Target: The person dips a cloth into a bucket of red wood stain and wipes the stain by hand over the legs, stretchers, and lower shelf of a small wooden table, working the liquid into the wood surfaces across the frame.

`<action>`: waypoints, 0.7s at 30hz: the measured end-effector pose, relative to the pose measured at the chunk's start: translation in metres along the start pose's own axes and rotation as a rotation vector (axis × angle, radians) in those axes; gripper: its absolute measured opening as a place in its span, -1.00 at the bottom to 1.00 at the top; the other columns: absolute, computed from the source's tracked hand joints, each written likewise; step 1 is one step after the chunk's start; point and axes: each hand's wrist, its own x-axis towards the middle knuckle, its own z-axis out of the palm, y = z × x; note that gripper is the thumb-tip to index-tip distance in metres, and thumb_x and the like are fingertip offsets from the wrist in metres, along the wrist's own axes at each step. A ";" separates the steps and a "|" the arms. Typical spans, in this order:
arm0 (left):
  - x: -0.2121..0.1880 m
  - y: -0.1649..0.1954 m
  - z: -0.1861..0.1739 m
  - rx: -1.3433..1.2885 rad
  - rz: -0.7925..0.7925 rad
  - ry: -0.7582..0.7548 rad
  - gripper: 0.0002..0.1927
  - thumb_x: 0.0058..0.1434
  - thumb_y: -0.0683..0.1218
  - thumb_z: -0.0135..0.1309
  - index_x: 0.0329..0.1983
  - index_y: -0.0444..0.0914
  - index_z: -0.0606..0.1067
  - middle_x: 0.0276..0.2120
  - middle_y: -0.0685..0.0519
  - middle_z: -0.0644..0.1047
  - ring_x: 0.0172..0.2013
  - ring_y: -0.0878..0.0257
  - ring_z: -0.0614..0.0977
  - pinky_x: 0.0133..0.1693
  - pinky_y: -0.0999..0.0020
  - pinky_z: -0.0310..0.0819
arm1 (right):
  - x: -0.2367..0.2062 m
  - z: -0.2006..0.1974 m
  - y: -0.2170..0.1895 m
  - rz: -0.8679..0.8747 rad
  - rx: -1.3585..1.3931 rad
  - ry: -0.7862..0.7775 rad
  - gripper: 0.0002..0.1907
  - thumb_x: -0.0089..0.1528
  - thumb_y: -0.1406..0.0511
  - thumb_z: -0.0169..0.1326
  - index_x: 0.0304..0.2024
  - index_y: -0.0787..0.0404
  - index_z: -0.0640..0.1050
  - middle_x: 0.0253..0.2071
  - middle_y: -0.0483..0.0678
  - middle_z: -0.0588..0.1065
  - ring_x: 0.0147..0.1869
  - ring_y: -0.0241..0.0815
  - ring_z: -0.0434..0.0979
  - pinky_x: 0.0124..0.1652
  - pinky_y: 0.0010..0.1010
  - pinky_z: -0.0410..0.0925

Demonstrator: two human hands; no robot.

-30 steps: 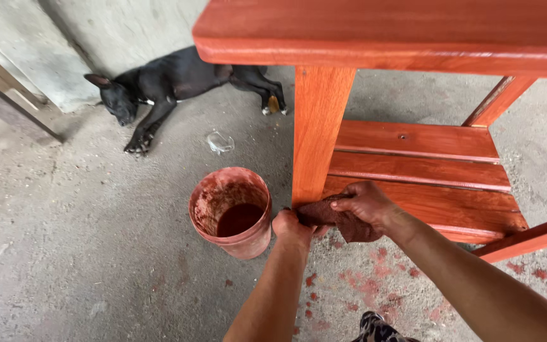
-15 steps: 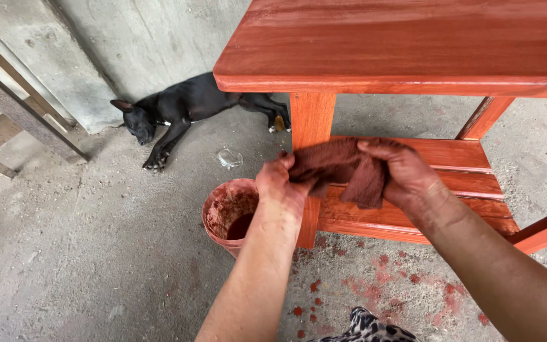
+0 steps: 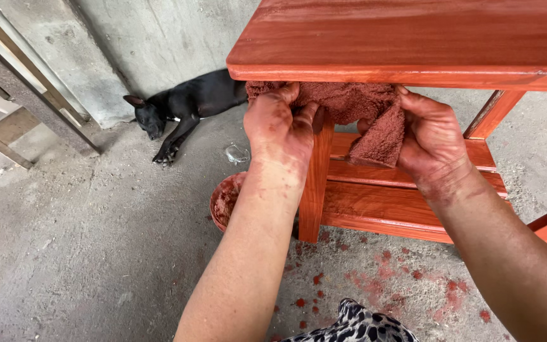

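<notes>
Head cam looks down at your two hands, both up under the front edge of the red wooden table (image 3: 413,38). Your left hand (image 3: 280,126) & right hand (image 3: 432,142) are each clamped on the rag (image 3: 362,107), fingers curled into the cloth, hands apart w/ the rag stretched between them. Both hands are smeared w/ reddish stain up past the wrists.

Rag is reddish-brown terry cloth, pressed against the underside of the tabletop right at the front edge. Its long axis runs left-right, parallel to that edge, from your left fingers to your right palm. One flap hangs down on the right side, pointing toward the floor, in front of the lower shelf slats (image 3: 400,190).

Table leg (image 3: 314,183) drops straight down just right of your left wrist. Behind your left forearm sits the bucket (image 3: 226,199), rim & inside coated red, mostly hidden by the arm, so can't tell how full it is. Red drips (image 3: 387,272) spot the concrete floor (image 3: 83,240) below the shelf.

A black dog (image 3: 182,107) lies on its side near the wall, well apart from you. A small clear bit of plastic (image 3: 237,153) lies on the floor between dog & bucket. A patterned bit of clothing (image 3: 349,323) shows at the bottom edge.
</notes>
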 end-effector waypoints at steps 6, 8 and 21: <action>-0.031 -0.004 -0.011 0.070 0.137 -0.049 -0.41 0.12 -0.35 0.04 0.22 -0.09 0.33 -0.08 0.05 0.50 -0.18 0.16 0.54 -0.21 0.13 0.37 | -0.008 -0.023 0.003 -0.117 -0.403 -0.179 -0.43 0.10 0.55 0.23 0.18 0.22 0.52 0.08 -0.04 0.57 0.10 -0.20 0.56 0.14 -0.32 0.44; -0.040 -0.014 -0.018 0.126 0.190 0.043 -0.30 0.06 -0.38 0.07 0.26 -0.04 0.33 -0.09 0.02 0.52 -0.21 0.18 0.52 -0.26 0.25 0.37 | -0.008 -0.042 0.016 -0.153 -0.446 -0.174 -0.51 0.12 0.53 0.23 0.12 0.27 0.52 0.08 -0.03 0.58 0.14 -0.23 0.60 0.17 -0.34 0.48; -0.058 -0.142 -0.091 0.570 0.312 -0.185 -0.52 0.12 -0.32 0.43 -0.29 -0.29 0.26 -0.29 0.06 0.36 -0.26 0.30 0.41 -0.20 0.41 0.44 | -0.012 -0.166 0.073 0.287 -0.153 0.187 -0.65 0.30 0.21 -0.01 0.04 0.28 0.52 -0.18 0.05 0.63 -0.27 -0.03 0.69 -0.23 -0.13 0.58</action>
